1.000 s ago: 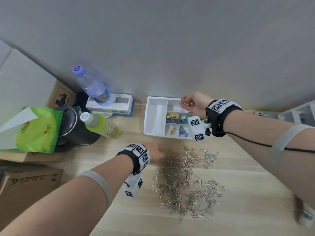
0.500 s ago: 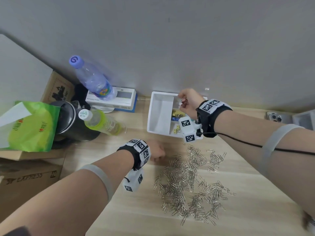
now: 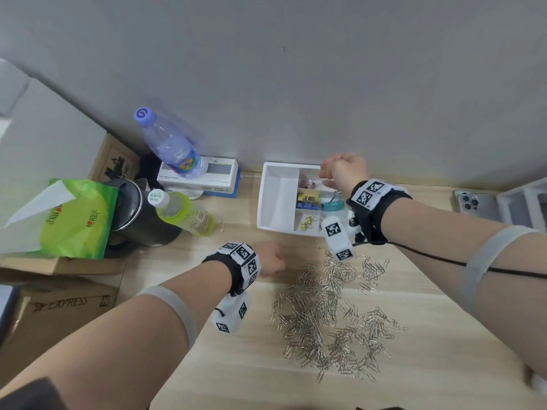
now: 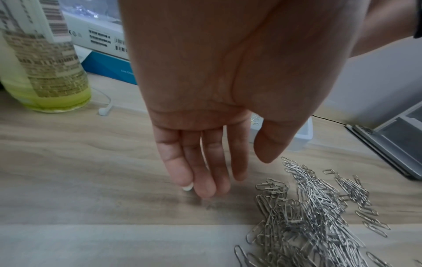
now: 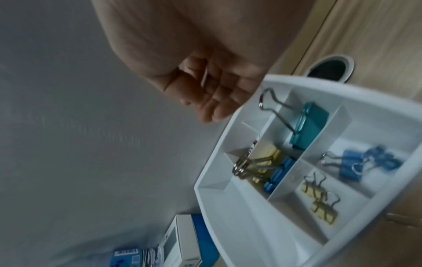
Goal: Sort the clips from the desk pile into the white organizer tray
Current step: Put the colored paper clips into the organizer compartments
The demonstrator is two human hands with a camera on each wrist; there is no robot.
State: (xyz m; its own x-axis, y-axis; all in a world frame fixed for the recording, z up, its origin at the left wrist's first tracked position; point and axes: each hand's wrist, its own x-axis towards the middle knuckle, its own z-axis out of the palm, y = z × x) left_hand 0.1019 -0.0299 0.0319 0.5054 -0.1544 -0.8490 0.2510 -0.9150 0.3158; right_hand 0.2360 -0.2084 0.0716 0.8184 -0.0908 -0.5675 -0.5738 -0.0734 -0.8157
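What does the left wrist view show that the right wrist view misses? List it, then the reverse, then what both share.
Only the left wrist view: the left hand with straight fingers, fingertips at the desk, beside the paper clip pile, plus the green bottle.

Only the right wrist view: the tray's compartments, holding a teal binder clip, blue binder clips and small yellow binder clips, with the right hand above the far edge.

Both: the white organizer tray and the blue and white box.
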